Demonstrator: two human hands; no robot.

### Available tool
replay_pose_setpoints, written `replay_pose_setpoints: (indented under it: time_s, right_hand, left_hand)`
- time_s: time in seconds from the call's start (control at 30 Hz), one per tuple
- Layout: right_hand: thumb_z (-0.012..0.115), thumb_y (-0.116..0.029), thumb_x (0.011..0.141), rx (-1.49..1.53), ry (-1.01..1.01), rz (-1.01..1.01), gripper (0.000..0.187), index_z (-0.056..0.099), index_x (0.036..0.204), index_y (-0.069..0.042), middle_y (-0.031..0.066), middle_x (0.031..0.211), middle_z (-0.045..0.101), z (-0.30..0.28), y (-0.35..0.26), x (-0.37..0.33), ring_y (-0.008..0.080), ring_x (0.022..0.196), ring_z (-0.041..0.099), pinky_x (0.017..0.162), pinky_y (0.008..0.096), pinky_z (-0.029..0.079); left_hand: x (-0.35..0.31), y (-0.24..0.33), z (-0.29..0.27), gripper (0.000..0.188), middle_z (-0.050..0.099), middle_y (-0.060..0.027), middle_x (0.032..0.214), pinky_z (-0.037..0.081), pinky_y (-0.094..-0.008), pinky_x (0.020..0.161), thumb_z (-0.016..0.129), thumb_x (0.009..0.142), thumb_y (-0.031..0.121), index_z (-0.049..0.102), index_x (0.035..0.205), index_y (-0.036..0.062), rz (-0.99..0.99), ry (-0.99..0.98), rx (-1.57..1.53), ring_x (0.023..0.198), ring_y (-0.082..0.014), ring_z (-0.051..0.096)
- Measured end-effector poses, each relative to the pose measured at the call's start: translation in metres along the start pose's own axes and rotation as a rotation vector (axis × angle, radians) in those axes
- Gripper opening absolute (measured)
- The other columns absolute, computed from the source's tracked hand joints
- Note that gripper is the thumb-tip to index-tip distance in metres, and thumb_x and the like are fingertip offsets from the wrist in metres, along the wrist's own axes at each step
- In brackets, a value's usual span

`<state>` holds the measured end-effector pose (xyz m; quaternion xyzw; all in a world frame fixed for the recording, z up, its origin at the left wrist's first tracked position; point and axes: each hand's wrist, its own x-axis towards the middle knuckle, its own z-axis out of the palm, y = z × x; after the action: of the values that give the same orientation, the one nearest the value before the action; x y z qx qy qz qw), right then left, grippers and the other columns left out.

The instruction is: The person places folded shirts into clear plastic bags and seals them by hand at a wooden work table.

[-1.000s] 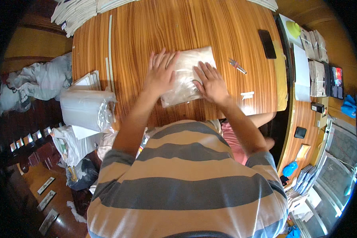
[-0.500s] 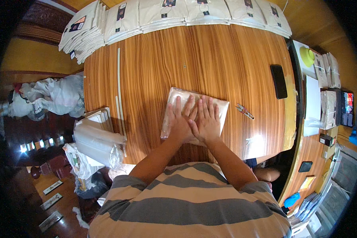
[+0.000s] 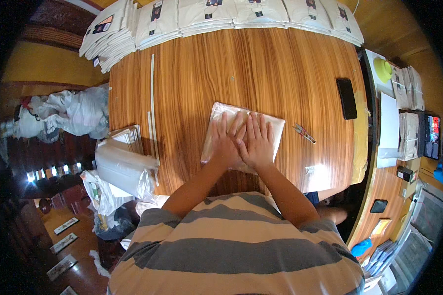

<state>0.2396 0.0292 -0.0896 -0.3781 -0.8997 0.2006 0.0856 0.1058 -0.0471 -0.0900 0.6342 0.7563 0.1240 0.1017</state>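
**Head view: both palms flat on the clear packet**

Head camera looks straight down on a round wooden worktop (image 3: 241,73), and I see both hands pressed side by side on a flat clear plastic packet (image 3: 275,125) with something pale folded inside it. The packet lies near the front middle of the worktop, just ahead of the striped shirt (image 3: 231,246).

My left hand (image 3: 225,143) covers the packet's left half, and my right hand (image 3: 257,143) sits touching it, thumbs overlapping at the centre. Neither grip closes round anything: the fingers are stretched out and spread, palms down, bearing on the packet rather than holding it.

As I judge it, the contents are already bagged and the packet is being smoothed flat; its far right corner looks neat and its edges lie even. It has not joined the others: a long row of white packed bundles (image 3: 221,17) runs along the far edge, well apart from the hands. So the pressing seems close to done for this one piece, while stacking it is yet to come.

To the left, a roll of clear bags (image 3: 123,169) lies at the worktop's edge with a few thin white strips (image 3: 152,98) beside it. To the right of the packet lies a small pair of snips (image 3: 304,132), and farther right a dark phone (image 3: 347,98). A heap of crumpled plastic (image 3: 66,115) sits off the worktop on the far left.
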Motion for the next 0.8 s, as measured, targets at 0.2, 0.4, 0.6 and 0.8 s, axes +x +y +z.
replay_pose_setpoints:
  time_s: [0.2,0.4,0.6,0.8]
  right_hand:
    - [0.068,-0.041,0.099,0.354,0.187,-0.069,0.083,0.032,0.166,-0.007,0.0294,0.173,0.016,-0.022,0.012,-0.007,0.0498,0.160,0.015,0.128,0.0612,0.017]
    - [0.074,-0.043,0.095,-0.041,0.136,0.088,0.083,0.040,0.162,-0.009,0.0361,0.167,0.023,-0.045,0.053,-0.080,0.0582,0.152,0.026,0.123,0.0643,0.028]
    - [0.067,-0.047,0.100,0.114,0.201,0.037,0.080,0.041,0.159,0.000,0.0354,0.165,0.029,-0.012,0.050,-0.084,0.0577,0.152,0.026,0.123,0.0644,0.026]
    - [0.054,-0.065,0.102,0.908,0.009,0.153,0.085,0.045,0.155,0.001,0.0329,0.156,0.046,-0.068,0.029,-0.051,0.0469,0.144,0.046,0.120,0.0537,0.038]
  left_hand:
    - [-0.021,-0.048,-0.020,0.063,0.053,-0.0216,0.152,0.040,-0.0580,0.113,0.068,0.101,0.036,0.051,0.151,0.0029,-0.297,0.260,-0.419,0.138,-0.0427,0.050]
    - [-0.074,-0.083,-0.027,0.059,0.071,-0.0174,0.123,0.062,-0.0323,0.075,0.083,0.093,0.014,0.055,0.141,-0.0035,-0.712,0.051,-1.125,0.108,-0.0204,0.069]
    - [-0.072,-0.054,-0.050,0.032,0.072,-0.0097,0.114,0.055,-0.0373,0.088,0.074,0.098,0.012,0.061,0.123,-0.0017,-0.387,-0.134,-1.018,0.103,-0.0182,0.068]
    - [-0.064,0.058,-0.223,0.019,0.073,-0.0107,0.116,0.057,-0.0378,0.091,0.070,0.098,0.011,0.065,0.116,0.0051,-0.055,0.130,-0.334,0.104,-0.0286,0.070]
